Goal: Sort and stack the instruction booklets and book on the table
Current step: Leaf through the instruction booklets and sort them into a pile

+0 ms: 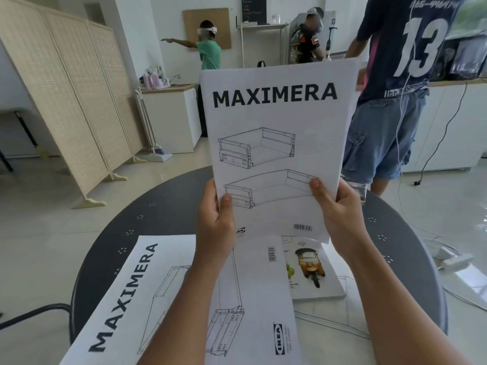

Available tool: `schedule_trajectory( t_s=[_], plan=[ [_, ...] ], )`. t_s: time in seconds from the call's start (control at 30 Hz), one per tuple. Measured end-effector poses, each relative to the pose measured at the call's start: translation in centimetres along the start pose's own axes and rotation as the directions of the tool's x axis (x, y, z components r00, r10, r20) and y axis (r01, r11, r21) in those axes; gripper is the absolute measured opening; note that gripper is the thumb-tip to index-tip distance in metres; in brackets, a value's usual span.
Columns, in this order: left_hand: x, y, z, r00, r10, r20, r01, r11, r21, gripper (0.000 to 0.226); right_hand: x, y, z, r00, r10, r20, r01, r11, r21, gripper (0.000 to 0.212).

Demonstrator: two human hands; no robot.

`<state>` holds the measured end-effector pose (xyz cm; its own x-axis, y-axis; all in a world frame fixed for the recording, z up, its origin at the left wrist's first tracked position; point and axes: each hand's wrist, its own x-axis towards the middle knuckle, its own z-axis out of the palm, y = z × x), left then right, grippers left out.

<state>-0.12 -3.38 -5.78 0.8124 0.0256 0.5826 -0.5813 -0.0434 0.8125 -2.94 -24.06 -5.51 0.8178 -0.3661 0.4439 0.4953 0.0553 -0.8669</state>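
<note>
Booklet [276, 133] held upright between both hands [217, 222] above table [163, 204].

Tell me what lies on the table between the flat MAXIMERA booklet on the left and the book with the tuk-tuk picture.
In the head view, another white booklet with an IKEA logo lies there, overlapping the flat MAXIMERA booklet and the book.

Both forearms rise from 6 o'clock toward the centre. The left hand [216, 222] and right hand [340, 214] are raised side by side, thumbs pointing to 12 o'clock, fingers apparently curled behind, pinching a sheet.
</note>
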Motion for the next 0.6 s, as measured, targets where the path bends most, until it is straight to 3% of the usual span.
schedule_trajectory(
  t_s=[0.13,0.4,0.6],
  plan=[
    [-0.25,0.09,0.02,1.000,0.019,-0.008,-0.019,0.999,0.030,0.027,0.00,0.39,0.28,0.999,0.005,-0.033,-0.006,0.998,-0.055,0.006],
    [0.02,-0.29,-0.31,0.999,-0.009,-0.032,0.010,0.999,0.047,0.029,-0.16,0.67,0.56,0.999,0.036,0.028,-0.034,0.998,-0.058,0.011],
    [-0.03,-0.44,-0.19,0.999,-0.018,-0.034,0.020,0.998,0.062,0.027,0.02,0.43,0.64,1.000,0.009,-0.002,-0.009,0.999,-0.051,0.012]
  ],
)
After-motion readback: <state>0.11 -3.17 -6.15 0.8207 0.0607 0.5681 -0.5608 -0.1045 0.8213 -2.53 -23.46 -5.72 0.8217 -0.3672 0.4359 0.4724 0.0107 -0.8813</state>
